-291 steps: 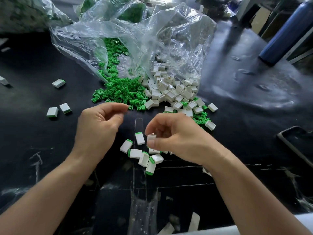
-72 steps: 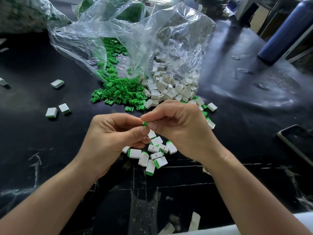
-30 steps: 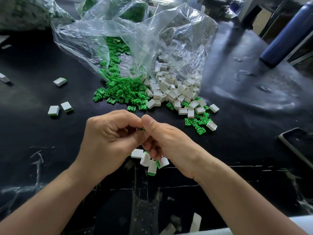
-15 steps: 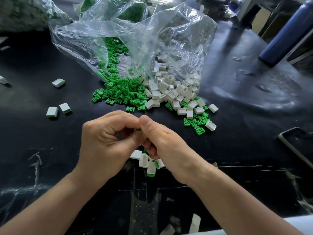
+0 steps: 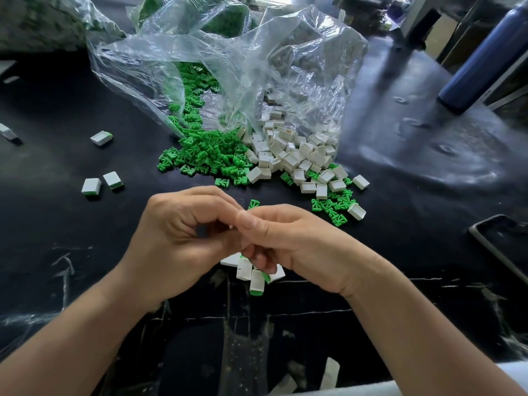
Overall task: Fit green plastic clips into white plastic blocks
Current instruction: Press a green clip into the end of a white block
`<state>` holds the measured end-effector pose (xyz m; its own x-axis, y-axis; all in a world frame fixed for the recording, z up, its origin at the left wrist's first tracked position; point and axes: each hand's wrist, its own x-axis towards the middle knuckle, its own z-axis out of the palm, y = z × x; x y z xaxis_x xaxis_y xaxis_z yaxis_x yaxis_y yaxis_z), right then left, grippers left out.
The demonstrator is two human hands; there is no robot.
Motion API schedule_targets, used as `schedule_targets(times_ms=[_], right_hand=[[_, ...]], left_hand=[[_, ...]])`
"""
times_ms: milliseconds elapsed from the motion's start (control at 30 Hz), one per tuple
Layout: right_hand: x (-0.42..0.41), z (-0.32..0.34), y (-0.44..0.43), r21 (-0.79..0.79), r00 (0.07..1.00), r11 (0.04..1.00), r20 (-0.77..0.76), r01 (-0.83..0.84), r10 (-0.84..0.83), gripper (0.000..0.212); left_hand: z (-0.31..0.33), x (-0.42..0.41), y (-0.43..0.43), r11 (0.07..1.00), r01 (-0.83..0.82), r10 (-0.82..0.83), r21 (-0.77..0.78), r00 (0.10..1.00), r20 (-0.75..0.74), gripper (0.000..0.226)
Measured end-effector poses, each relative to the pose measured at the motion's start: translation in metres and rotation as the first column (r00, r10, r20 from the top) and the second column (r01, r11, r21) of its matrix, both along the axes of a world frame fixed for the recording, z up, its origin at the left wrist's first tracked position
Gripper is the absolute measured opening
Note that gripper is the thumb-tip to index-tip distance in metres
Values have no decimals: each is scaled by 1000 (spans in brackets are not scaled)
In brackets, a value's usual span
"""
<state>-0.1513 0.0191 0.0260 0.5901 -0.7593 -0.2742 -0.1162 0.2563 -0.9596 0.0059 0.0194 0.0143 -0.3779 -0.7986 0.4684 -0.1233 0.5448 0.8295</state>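
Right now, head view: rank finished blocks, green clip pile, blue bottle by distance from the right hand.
1. Finished blocks: directly beneath the right hand.
2. Green clip pile: ahead, off to its left.
3. Blue bottle: far back right.

A scuffed, glossy black tabletop (image 5: 400,155) spans the scene. At its far middle lies a crumpled clear plastic bag (image 5: 257,67), its mouth opening toward the near side. A dark blue cylindrical bottle (image 5: 483,52) stands at the far right. A flat dark rectangular object with a grey rim (image 5: 497,247) lies at the right edge.
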Motion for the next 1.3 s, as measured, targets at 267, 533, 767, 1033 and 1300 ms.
schedule_targets(times_ms=[267,533,767,1033,1300], right_hand=[[6,-3,3,6,1000,1000,22,10,-10,21],[12,-7,7,-43,987,991,-102,124,-128,30],[13,-6,7,-53,982,987,-106,154,-159,30],[9,-2,5,109,994,992,83,60,-69,32],[2,0,0,262,983,963,185,-56,6,26]], left_hand=[[0,5,-2,998,0,5,-65,996,91,9],[-2,3,-2,997,-59,61,-53,997,42,7],[-4,2,-2,995,-79,82,-61,996,42,10],[-5,2,-3,999,-31,31,-13,999,-24,7],[-4,1,-2,983,33,-7,179,990,-144,19]])
